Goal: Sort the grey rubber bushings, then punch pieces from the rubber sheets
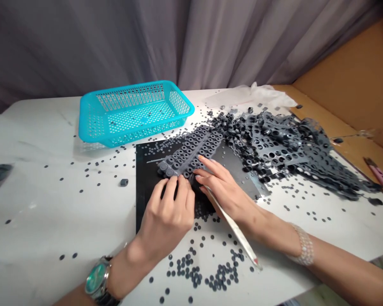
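Observation:
A dark grey rubber-like sheet (191,153) with rows of raised rings lies aslant on a black mat (143,191). At its near edge, my left hand (170,206) bends its fingers down onto the sheet; the fingertips are partly hidden. My right hand (225,187) is beside it, index finger stretched over the rings. A long slim white tool (234,227) is held in the right hand, its rear end pointing towards me. The tool's working tip is hidden under the fingers. Small black discs (221,276) are scattered near both wrists.
A turquoise plastic basket (137,91) with a few discs inside stands at the back left. To the right is a heap of punched dark sheets (284,144) and loose rings. Behind it lies a clear plastic bag (258,95). A pink-handled cutter (379,174) rests at the far right.

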Available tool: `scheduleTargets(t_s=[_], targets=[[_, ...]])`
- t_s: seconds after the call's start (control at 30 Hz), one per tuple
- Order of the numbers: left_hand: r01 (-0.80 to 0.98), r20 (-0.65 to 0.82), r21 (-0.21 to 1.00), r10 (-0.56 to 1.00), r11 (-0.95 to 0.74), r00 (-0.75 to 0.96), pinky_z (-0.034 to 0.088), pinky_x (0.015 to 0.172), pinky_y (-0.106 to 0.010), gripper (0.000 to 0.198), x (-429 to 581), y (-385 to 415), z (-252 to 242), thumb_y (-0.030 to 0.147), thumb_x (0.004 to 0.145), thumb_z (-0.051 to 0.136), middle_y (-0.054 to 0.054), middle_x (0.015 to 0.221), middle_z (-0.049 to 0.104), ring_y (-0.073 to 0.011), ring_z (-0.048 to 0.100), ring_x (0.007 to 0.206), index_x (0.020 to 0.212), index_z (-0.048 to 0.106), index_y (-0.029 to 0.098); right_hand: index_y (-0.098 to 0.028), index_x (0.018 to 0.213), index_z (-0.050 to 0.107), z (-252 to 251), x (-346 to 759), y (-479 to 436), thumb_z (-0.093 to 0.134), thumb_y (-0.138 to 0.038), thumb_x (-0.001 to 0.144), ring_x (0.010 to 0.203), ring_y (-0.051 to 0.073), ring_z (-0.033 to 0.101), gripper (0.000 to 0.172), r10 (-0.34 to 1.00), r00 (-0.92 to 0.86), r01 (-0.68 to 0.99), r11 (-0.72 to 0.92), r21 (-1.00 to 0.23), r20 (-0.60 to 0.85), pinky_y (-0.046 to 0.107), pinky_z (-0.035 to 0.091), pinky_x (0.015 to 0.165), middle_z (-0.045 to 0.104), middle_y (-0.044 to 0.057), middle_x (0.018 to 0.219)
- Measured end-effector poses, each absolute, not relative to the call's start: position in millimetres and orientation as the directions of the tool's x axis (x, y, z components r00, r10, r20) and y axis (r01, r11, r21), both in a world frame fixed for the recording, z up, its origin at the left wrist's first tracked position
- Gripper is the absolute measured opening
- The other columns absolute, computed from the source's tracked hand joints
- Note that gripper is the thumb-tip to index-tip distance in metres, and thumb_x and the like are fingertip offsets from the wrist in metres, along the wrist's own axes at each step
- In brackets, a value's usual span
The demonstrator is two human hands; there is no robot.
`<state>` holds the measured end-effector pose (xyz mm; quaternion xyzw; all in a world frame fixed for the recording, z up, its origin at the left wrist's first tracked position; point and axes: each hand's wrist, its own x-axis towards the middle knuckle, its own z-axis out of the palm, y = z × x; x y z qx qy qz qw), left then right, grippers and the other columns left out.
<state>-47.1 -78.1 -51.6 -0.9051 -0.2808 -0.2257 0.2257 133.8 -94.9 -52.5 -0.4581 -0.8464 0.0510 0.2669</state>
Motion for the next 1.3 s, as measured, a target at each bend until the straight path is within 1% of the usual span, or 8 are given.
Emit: scheduleTargets(t_s=[0.3, 0.43, 0.53, 0.63, 0.73, 0.93, 1.13, 1.3], targets=[[0.607, 0.563, -0.273, 0.388, -0.746, 0.73, 0.056, 0.072, -0.044, 0.027, -47.7, -75.9, -48.2, 0.005, 0.078, 0.062, -0.02, 0.104, 0.069, -0.0335, 0.064, 0.092, 0.103, 0.066, -0.002, -0.019, 0.114, 0.048, -45.1, 178.4, -72.3, 0.04, -0.022, 0.096, 0.14, 0.03, 0.027, 0.02, 0.847, -0.061, 0.931, 0.24, -0.276, 0.529, 0.057, 0.038, 0.105, 0.062, 0.016, 0.118], [0.619, 0.55, -0.216, 0.43, -0.755, 0.716, 0.056, 0.076, -0.043, 0.035, -49.9, -70.6, -50.3, 0.006, 0.077, 0.063, -0.02, 0.11, 0.067, -0.033, 0.062, 0.097, 0.112, 0.064, -0.001, -0.02, 0.113, 0.05, -35.7, 183.3, -74.8, 0.043, -0.034, 0.096, 0.114, 0.032, 0.058, 0.024, 0.901, 0.039, 0.921, 0.135, -0.366, 0.431, 0.053, 0.049, 0.092, 0.066, 0.014, 0.109], [0.646, 0.53, -0.131, 0.497, -0.752, 0.687, 0.055, 0.081, -0.043, 0.038, -51.2, -66.4, -52.0, 0.006, 0.08, 0.06, -0.018, 0.115, 0.065, -0.0316, 0.059, 0.103, 0.117, 0.061, 0.002, -0.021, 0.111, 0.051, -29.7, 174.7, -79.1, 0.041, -0.042, 0.096, 0.086, 0.025, 0.068, 0.029, 0.949, 0.179, 0.747, 0.04, -0.664, 0.259, 0.043, 0.059, 0.07, 0.067, 0.011, 0.104], [0.668, 0.529, -0.065, 0.542, -0.741, 0.653, 0.053, 0.087, -0.045, 0.036, -48.7, -63.3, -53.1, 0.009, 0.082, 0.057, -0.018, 0.118, 0.063, -0.0308, 0.057, 0.107, 0.118, 0.06, 0.002, -0.021, 0.108, 0.052, -29.9, 157.9, -83.3, 0.042, -0.046, 0.095, 0.101, 0.024, 0.063, 0.03, 0.983, 0.164, 0.373, 0.02, -0.928, 0.087, 0.032, 0.061, 0.06, 0.063, 0.011, 0.11], [0.675, 0.542, -0.054, 0.547, -0.736, 0.639, 0.051, 0.09, -0.046, 0.036, -44.0, -59.7, -54.4, 0.012, 0.083, 0.056, -0.019, 0.122, 0.06, -0.0317, 0.055, 0.109, 0.117, 0.059, 0.001, -0.021, 0.105, 0.053, -36.1, 140.6, -86.7, 0.046, -0.044, 0.093, 0.109, 0.022, 0.059, 0.027, 0.999, 0.039, 0.117, -0.005, -0.993, 0.0, 0.032, 0.062, 0.067, 0.06, 0.008, 0.11], [0.648, 0.524, -0.113, 0.509, -0.753, 0.683, 0.047, 0.095, -0.049, 0.041, -45.8, -47.6, -51.8, 0.0, 0.085, 0.044, -0.022, 0.127, 0.056, -0.0329, 0.052, 0.115, 0.124, 0.055, 0.002, -0.022, 0.108, 0.054, -40.7, 132.5, -88.4, 0.044, -0.039, 0.096, 0.104, 0.019, 0.06, 0.023, 0.999, 0.036, 0.255, 0.02, -0.967, 0.03, 0.04, 0.05, 0.094, 0.063, 0.005, 0.107], [0.547, 0.503, -0.194, 0.396, -0.814, 0.768, 0.049, 0.095, -0.043, 0.047, -49.3, -47.6, -43.9, -0.002, 0.084, 0.043, -0.023, 0.124, 0.057, -0.032, 0.053, 0.115, 0.13, 0.051, 0.003, -0.024, 0.112, 0.05, -37.7, 142.8, -86.1, 0.036, -0.039, 0.098, 0.097, 0.021, 0.061, 0.023, 0.995, 0.006, 0.521, 0.085, -0.849, 0.103, 0.039, 0.05, 0.085, 0.063, 0.004, 0.103], [0.673, 0.332, -0.181, 0.6, -0.717, 0.728, 0.039, 0.101, -0.058, 0.062, -50.6, -56.1, -34.6, -0.006, 0.081, 0.034, -0.021, 0.137, 0.048, -0.0365, 0.045, 0.126, 0.14, 0.041, 0.012, -0.022, 0.118, 0.041, -50.7, 142.9, -84.3, 0.035, -0.027, 0.099, 0.099, 0.022, 0.062, 0.02, 0.96, -0.177, 0.725, 0.276, -0.631, 0.216, 0.046, 0.043, 0.097, 0.062, 0.007, 0.107]])
